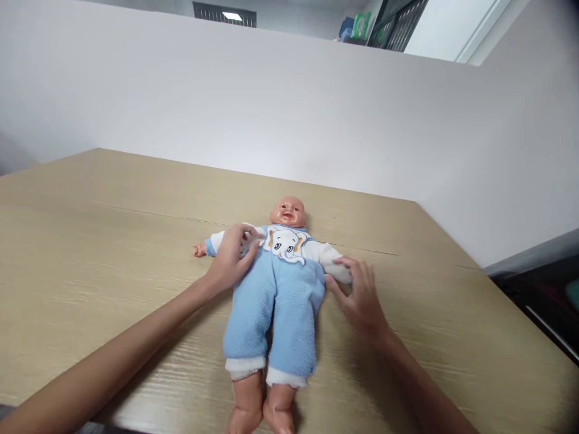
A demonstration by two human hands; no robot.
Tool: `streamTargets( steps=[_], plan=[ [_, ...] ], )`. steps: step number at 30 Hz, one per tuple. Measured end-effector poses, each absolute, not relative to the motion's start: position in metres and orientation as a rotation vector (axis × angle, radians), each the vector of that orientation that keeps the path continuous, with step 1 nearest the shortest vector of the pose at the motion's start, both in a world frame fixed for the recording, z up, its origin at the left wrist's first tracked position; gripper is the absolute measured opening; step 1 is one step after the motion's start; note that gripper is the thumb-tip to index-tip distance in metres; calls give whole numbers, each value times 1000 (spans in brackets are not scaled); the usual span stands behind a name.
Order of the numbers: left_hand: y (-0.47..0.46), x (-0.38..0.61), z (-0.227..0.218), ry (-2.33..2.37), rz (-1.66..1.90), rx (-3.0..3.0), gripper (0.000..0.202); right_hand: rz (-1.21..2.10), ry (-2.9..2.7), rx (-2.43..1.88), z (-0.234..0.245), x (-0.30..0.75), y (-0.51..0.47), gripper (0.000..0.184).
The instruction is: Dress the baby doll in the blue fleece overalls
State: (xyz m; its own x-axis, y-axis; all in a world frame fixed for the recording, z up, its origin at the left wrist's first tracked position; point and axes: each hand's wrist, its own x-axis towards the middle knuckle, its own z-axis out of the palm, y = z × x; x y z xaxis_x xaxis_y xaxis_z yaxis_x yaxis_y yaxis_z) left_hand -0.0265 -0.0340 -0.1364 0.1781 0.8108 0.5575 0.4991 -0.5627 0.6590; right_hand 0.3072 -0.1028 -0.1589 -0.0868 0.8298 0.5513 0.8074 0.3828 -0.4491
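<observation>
A baby doll (289, 211) lies face up on the table, its head away from me and its bare feet towards me. It wears a light blue fleece outfit (253, 307) with white sleeves and an elephant patch (286, 244) on the chest. My left hand (233, 253) rests over the sleeve on the left of the picture, fingers curved and thumb apart. On the other side, my right hand (359, 292) is at the end of the white sleeve (332, 259), thumb and fingers spread around it. That sleeve's end is partly hidden by my fingers.
The wood-grain table (113, 211) extends around the doll, with a seam across it. A white partition (271, 102) rises behind its far edge. At the right, beyond the table edge, there is a dark object (543, 295). A green package (360, 26) shows above the partition.
</observation>
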Motion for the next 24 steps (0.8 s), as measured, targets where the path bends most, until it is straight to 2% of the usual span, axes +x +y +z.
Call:
streamTargets(
  steps=[2,4,6,9,11,14,16,18,24],
  plan=[
    [-36,-8,-116,1108,1301,2284,12,-121,-1933,-1441,-165,331,-101,47],
    [-35,17,-99,922,1165,2421,13,-141,-2000,-1466,-174,357,-96,57],
    [-28,47,-88,757,1025,2529,20,-85,-2041,-1477,-180,377,-91,54],
    [-12,91,-88,660,776,2663,47,-82,-1972,-1460,-176,383,-91,41],
    [-3,112,-94,666,592,2736,64,-29,-1836,-1414,-166,371,-97,40],
    [3,125,-104,722,490,2780,55,336,-1525,-1293,-156,341,-107,49],
    [3,122,-107,757,576,2743,42,596,-1329,-1249,-159,327,-112,72],
    [3,116,-110,748,722,2652,35,763,-1255,-1295,-168,322,-113,82],
    [6,97,-113,649,1125,2148,37,775,-1748,-1304,-181,311,-109,46]
  ],
)
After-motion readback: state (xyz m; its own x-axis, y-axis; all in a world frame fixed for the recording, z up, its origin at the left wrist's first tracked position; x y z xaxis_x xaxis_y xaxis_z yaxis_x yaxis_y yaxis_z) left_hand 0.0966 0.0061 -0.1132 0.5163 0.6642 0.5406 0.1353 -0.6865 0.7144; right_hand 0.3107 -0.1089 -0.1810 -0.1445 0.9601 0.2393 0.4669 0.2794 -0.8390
